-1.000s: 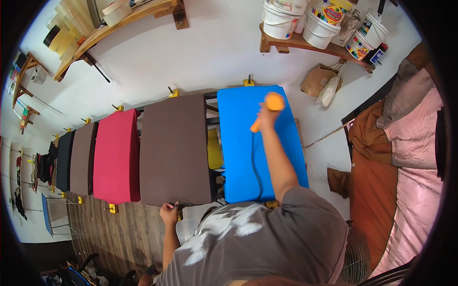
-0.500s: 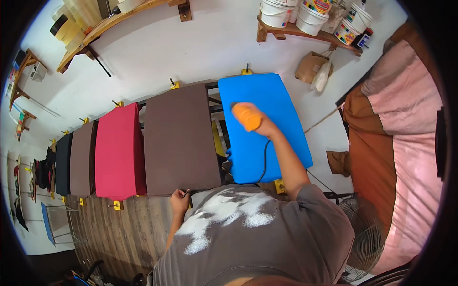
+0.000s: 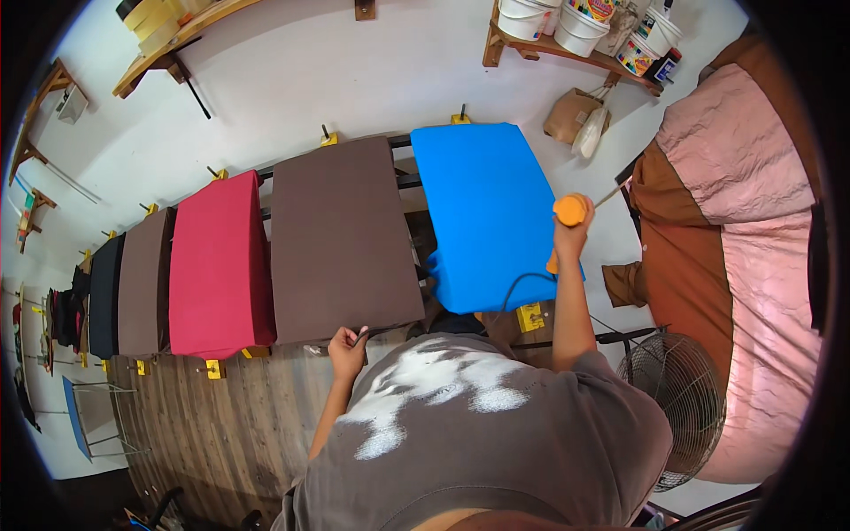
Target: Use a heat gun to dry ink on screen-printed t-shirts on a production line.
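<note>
My right hand [image 3: 571, 232] grips an orange handheld tool [image 3: 569, 209], apparently a heat gun, over the right edge of a blue fabric-covered board [image 3: 478, 203]; its black cord [image 3: 521, 281] loops down from it. My left hand [image 3: 348, 352] pinches a dark cord [image 3: 370, 334] at the front edge of a large brown fabric-covered board [image 3: 341, 234]. To the left are a red covered board [image 3: 215, 265], a smaller brown one [image 3: 140, 292] and a black one [image 3: 104, 301], all in a row on a rail with yellow blocks.
Wooden shelves [image 3: 177, 40] with tape rolls and pipes hang at upper left; another [image 3: 598, 66] holds paint buckets at upper right. A paper bag [image 3: 567, 119] hangs below. A wire fan [image 3: 673, 407] stands right, beside draped pink and rust cloth [image 3: 761, 354]. A folded stand [image 3: 81, 416] leans left.
My right hand swept left across the blue board, then moved right to its edge with the orange tool. My left hand stayed by the front edge. The whole view shifted.
</note>
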`<move>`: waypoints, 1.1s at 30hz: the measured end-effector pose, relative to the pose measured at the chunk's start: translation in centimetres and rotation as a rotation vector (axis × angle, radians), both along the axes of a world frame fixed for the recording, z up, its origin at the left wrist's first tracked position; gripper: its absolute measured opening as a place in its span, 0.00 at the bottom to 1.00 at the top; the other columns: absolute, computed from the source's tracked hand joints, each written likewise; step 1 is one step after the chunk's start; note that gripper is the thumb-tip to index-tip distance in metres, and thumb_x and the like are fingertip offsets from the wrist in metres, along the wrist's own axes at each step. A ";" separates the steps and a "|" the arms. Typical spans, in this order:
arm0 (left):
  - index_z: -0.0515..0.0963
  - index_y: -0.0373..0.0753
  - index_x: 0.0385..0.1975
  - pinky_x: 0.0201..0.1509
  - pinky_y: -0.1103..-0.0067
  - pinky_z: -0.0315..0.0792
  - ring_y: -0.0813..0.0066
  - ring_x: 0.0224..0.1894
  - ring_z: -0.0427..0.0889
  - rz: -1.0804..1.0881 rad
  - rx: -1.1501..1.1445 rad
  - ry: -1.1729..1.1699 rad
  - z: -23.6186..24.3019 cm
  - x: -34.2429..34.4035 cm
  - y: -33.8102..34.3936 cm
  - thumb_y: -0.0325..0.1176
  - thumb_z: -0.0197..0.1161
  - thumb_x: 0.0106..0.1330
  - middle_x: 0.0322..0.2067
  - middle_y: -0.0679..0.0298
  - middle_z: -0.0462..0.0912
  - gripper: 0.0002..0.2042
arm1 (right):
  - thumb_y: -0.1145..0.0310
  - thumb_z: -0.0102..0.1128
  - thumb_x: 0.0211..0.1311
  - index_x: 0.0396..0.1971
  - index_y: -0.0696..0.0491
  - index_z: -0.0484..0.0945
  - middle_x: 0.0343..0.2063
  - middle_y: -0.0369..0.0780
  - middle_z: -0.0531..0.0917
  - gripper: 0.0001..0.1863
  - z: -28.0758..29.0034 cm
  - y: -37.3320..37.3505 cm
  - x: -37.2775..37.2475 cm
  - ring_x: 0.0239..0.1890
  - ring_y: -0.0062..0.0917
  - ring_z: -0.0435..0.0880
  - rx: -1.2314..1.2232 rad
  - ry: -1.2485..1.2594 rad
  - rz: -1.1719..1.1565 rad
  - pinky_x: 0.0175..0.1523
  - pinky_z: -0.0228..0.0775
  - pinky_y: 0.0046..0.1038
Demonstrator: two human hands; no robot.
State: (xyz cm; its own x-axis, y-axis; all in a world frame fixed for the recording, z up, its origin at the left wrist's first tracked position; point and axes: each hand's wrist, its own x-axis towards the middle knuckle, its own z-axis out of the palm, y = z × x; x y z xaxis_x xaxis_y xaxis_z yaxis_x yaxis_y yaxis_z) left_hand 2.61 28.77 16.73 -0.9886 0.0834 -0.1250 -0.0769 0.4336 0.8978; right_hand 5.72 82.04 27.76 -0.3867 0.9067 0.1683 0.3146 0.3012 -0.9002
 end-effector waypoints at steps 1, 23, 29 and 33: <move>0.69 0.37 0.22 0.23 0.80 0.62 0.85 0.19 0.66 0.004 0.006 0.001 -0.3 0.1 -0.1 0.35 0.75 0.67 0.14 0.68 0.72 0.20 | 0.71 0.78 0.57 0.69 0.46 0.66 0.53 0.40 0.85 0.41 0.6 -0.5 0.6 0.55 0.32 0.85 0.193 0.044 -0.139 0.59 0.79 0.35; 0.74 0.33 0.22 0.23 0.77 0.61 0.81 0.19 0.63 0.110 -0.033 0.149 0.7 0.6 0.6 0.40 0.71 0.71 0.13 0.65 0.70 0.21 | 0.69 0.75 0.62 0.44 0.50 0.79 0.26 0.31 0.78 0.14 7.3 -5.0 8.8 0.23 0.16 0.76 -0.345 0.257 0.034 0.25 0.71 0.20; 0.74 0.33 0.20 0.22 0.75 0.60 0.79 0.18 0.60 0.095 -0.067 0.156 1.9 0.0 1.3 0.41 0.72 0.71 0.11 0.63 0.68 0.22 | 0.79 0.67 0.61 0.61 0.51 0.73 0.34 0.34 0.79 0.27 3.8 -3.7 10.0 0.27 0.17 0.77 -0.330 0.168 0.018 0.23 0.70 0.20; 0.73 0.33 0.20 0.22 0.73 0.60 0.78 0.17 0.60 0.052 -0.124 0.174 1.6 0.0 0.9 0.41 0.73 0.70 0.11 0.60 0.67 0.22 | 0.71 0.79 0.57 0.70 0.48 0.64 0.54 0.37 0.80 0.43 1.0 -10.9 7.4 0.40 0.18 0.82 -0.042 -0.129 0.808 0.34 0.79 0.24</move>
State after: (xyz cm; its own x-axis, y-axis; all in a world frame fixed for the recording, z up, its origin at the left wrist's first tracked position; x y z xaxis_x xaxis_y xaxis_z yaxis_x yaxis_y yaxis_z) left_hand 2.58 29.71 18.36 -0.9988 0.0264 0.0421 0.0497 0.5414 0.8393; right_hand 13.11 71.09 28.74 -0.9373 0.3450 0.0497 0.1171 0.4460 -0.8873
